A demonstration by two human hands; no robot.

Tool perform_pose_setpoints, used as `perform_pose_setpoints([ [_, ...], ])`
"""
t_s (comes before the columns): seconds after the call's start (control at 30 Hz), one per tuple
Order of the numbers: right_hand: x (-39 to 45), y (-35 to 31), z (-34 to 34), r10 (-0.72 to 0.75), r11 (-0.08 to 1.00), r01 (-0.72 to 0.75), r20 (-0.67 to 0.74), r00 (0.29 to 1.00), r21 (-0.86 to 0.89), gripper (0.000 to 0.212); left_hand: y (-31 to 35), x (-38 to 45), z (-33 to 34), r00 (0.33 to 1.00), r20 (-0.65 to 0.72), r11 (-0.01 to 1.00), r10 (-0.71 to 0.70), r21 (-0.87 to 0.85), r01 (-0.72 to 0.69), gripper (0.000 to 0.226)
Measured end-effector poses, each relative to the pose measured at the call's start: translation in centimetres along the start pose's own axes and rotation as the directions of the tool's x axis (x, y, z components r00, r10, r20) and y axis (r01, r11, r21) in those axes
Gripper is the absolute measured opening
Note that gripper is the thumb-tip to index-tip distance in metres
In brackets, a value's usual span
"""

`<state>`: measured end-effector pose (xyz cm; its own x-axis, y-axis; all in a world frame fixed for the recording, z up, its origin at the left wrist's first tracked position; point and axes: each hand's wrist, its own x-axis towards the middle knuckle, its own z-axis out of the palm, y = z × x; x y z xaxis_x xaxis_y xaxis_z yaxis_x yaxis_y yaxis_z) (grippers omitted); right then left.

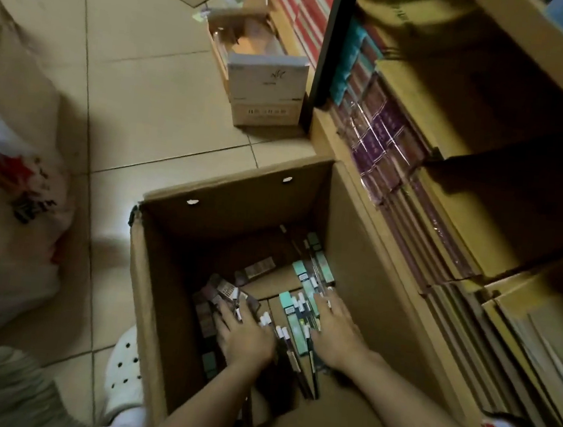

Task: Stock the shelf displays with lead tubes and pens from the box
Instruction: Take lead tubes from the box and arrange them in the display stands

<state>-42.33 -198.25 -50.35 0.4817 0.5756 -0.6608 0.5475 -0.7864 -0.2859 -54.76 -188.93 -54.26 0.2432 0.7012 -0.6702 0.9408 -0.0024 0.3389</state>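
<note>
An open cardboard box (240,202) stands on the tiled floor against the shelf unit. Its bottom holds several slim packs of lead tubes and pens: mint-green ones (315,278) on the right, dark purple-brown ones (221,293) on the left. Both my hands reach down inside. My left hand (244,337) lies flat on the dark packs with fingers spread. My right hand (334,325) lies flat on the green packs, fingers straight. Neither hand grips anything that I can see.
The wooden shelf unit (447,195) on the right holds rows of purple and teal packaged goods. Small cardboard boxes (268,84) sit on the floor beyond. A white plastic bag (4,221) lies at the left. A white perforated shoe (124,370) is beside the box.
</note>
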Motion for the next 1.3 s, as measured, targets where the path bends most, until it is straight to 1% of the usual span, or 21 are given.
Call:
perform_pose_setpoints([
  [0.1, 2.1, 0.0, 0.4, -0.057, 0.993, 0.052, -0.036, 0.998, -0.106, 0.073, 0.9, 1.8, -0.5, 0.996, -0.084, 1.0, -0.019, 0.001, 0.02, 0.073],
  [0.17, 3.3, -0.2, 0.5, -0.065, 0.99, 0.06, -0.036, 0.997, -0.129, 0.073, 1.3, 2.9, -0.6, 0.996, -0.086, 1.0, -0.019, 0.016, 0.02, 0.071],
  [0.3, 4.4, -0.4, 1.3, -0.075, 0.984, 0.071, -0.018, 0.997, -0.163, 0.07, 1.5, 3.2, 0.2, 0.992, -0.07, 0.988, 0.104, 0.121, -0.095, 0.072],
  [0.4, 3.9, -0.5, 2.6, -0.101, 0.972, 0.093, -0.024, 0.995, -0.214, 0.072, 1.5, 2.2, 1.1, 0.985, -0.047, 0.979, 0.166, 0.131, -0.158, 0.072],
  [0.47, 3.6, -0.7, 3.2, -0.107, 0.973, 0.097, -0.037, 0.994, -0.21, 0.071, 1.7, 1.4, 1.4, 0.975, -0.017, 0.967, 0.22, 0.133, -0.216, 0.072],
  [0.5, 3.4, -0.8, 3.4, -0.108, 0.974, 0.097, -0.043, 0.993, -0.202, 0.069, 1.8, 1.1, 1.5, 0.969, 0.0, 0.963, 0.247, 0.111, -0.246, 0.072],
  [0.57, 3.0, -0.9, 3.5, -0.106, 0.977, 0.092, -0.063, 0.992, -0.193, 0.066, 1.8, 0.5, 1.5, 0.957, 0.009, 0.957, 0.291, 0.014, -0.291, 0.069],
  [0.67, 2.9, -0.9, 2.9, -0.111, 0.983, 0.081, -0.175, 0.978, -0.167, 0.056, 1.6, -0.2, 0.8, 0.946, -0.078, 0.932, 0.315, -0.163, -0.323, 0.056],
  [0.73, 3.2, -1.2, 2.3, -0.098, 0.987, 0.06, -0.265, 0.959, -0.149, 0.047, 1.1, -0.7, 0.3, 0.947, -0.158, 0.921, 0.278, -0.236, -0.31, 0.052],
  [0.8, 3.9, -1.5, 1.8, -0.067, 0.991, 0.022, -0.333, 0.941, -0.135, 0.045, 0.8, -1.0, 0.0, 0.963, -0.207, 0.913, 0.174, -0.334, -0.236, 0.047],
  [0.83, 4.3, -1.8, 1.7, -0.046, 0.994, 0.007, -0.348, 0.936, -0.113, 0.046, 0.6, -1.1, -0.1, 0.972, -0.208, 0.894, 0.108, -0.407, -0.187, 0.044],
  [0.9, 5.1, -2.2, 1.6, -0.012, 0.997, -0.014, -0.351, 0.936, -0.071, 0.048, 0.4, -0.9, -0.2, 0.987, -0.162, 0.837, 0.017, -0.538, -0.103, 0.038],
  [1.0, 5.6, -2.6, 1.5, 0.04, 0.999, -0.038, -0.334, 0.942, 0.012, 0.051, 0.6, -0.4, -0.1, 0.993, -0.115, 0.778, -0.028, -0.626, -0.051, 0.03],
  [1.07, 5.4, -2.4, 1.3, 0.072, 0.993, -0.035, -0.336, 0.939, 0.114, 0.043, 1.0, -0.1, -0.1, 0.996, -0.073, 0.732, -0.043, -0.682, -0.019, 0.026],
  [1.13, 4.9, -1.9, 1.2, 0.075, 0.982, -0.012, -0.33, 0.941, 0.19, 0.033, 1.4, 0.0, -0.2, 0.999, -0.022, 0.684, -0.025, -0.729, 0.001, 0.024],
  [1.17, 4.7, -1.7, 1.0, 0.082, 0.965, 0.003, -0.315, 0.946, 0.261, 0.029, 1.5, -0.1, -0.2, 1.0, -0.002, 0.666, -0.002, -0.746, 0.0, 0.025],
  [1.2, 4.4, -1.4, 0.8, 0.093, 0.933, 0.019, -0.293, 0.951, 0.359, 0.027, 1.7, -0.2, -0.1, 0.999, 0.017, 0.651, 0.027, -0.759, -0.005, 0.026],
  [1.27, 3.9, -1.4, 0.1, 0.104, 0.831, 0.041, -0.228, 0.968, 0.555, 0.027, 2.2, -0.5, -0.1, 0.995, 0.06, 0.607, 0.085, -0.795, -0.004, 0.03],
  [1.3, 3.8, -1.5, -0.1, 0.085, 0.804, 0.047, -0.193, 0.978, 0.593, 0.029, 2.4, -0.7, -0.2, 0.99, 0.083, 0.574, 0.116, -0.819, 0.001, 0.026],
])
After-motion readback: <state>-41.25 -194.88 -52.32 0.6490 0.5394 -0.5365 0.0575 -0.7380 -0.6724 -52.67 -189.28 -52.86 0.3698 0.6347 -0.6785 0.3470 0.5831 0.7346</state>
